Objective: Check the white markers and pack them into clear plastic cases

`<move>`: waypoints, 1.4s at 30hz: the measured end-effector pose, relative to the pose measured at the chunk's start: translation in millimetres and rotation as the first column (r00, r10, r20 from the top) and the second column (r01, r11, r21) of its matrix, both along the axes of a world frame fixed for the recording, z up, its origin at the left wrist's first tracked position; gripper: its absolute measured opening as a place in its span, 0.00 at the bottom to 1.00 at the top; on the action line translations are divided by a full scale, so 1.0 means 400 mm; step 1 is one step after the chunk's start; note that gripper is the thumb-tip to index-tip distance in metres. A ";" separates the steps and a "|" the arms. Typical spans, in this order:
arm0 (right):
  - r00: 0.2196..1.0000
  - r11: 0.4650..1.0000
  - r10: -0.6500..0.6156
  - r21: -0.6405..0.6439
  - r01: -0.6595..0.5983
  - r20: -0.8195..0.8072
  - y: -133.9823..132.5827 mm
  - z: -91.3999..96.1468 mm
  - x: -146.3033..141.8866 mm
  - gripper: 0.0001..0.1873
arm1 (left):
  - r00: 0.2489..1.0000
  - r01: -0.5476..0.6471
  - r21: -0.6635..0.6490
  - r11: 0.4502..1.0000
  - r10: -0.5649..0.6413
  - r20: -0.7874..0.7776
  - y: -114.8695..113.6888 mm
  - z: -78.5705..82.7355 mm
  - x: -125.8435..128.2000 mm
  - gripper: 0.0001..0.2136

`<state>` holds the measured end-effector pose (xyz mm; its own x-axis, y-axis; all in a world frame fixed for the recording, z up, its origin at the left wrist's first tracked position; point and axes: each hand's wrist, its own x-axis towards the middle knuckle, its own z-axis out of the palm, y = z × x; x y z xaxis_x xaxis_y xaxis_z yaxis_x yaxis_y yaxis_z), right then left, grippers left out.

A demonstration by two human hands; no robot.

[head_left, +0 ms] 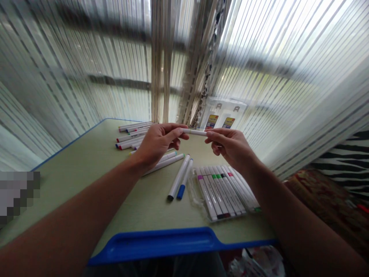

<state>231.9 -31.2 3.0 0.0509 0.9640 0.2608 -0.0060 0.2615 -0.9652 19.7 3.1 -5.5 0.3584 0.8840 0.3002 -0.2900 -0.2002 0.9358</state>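
Between my two hands a white marker point(195, 132) is held level above the table. My left hand point(161, 140) pinches its left end, and my right hand point(227, 142) pinches the right end. Under my right wrist lies a clear plastic tray point(196, 200) with a row of white markers point(216, 192) in it, some with purple, green or red bands. Two loose markers, one with a dark tip point(178, 179) and one with a blue cap point(184, 181), lie left of the tray. More loose markers point(132, 134) are spread beyond and partly behind my left hand.
The light green table point(127, 207) has a blue edge with a moulded blue trough point(164, 240) at the front. A clear plastic case point(223, 111) with yellow labels stands at the back by the striped curtains point(121, 57). A plastic bag point(256, 261) sits below the front right edge.
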 end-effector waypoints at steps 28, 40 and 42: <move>0.797 0.923 -0.250 0.385 0.024 0.550 -0.007 -0.026 -0.009 0.16 | 0.936 0.032 0.260 0.965 0.062 -0.346 -0.008 -0.012 0.011 0.11; 0.802 0.937 -0.207 0.348 -0.002 0.561 -0.005 -0.029 -0.009 0.17 | 0.905 0.071 0.278 0.958 0.056 -0.422 -0.018 -0.005 0.011 0.11; 0.798 0.938 -0.210 0.346 0.002 0.565 -0.007 -0.028 -0.009 0.18 | 0.913 0.066 0.271 0.960 0.052 -0.406 -0.022 -0.003 0.013 0.09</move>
<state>228.2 -34.0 -8.1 -0.1151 0.8220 0.5578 0.5776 0.5122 -0.6356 25.1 -5.8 -6.7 0.5062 0.7853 0.3565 0.0999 -0.4640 0.8802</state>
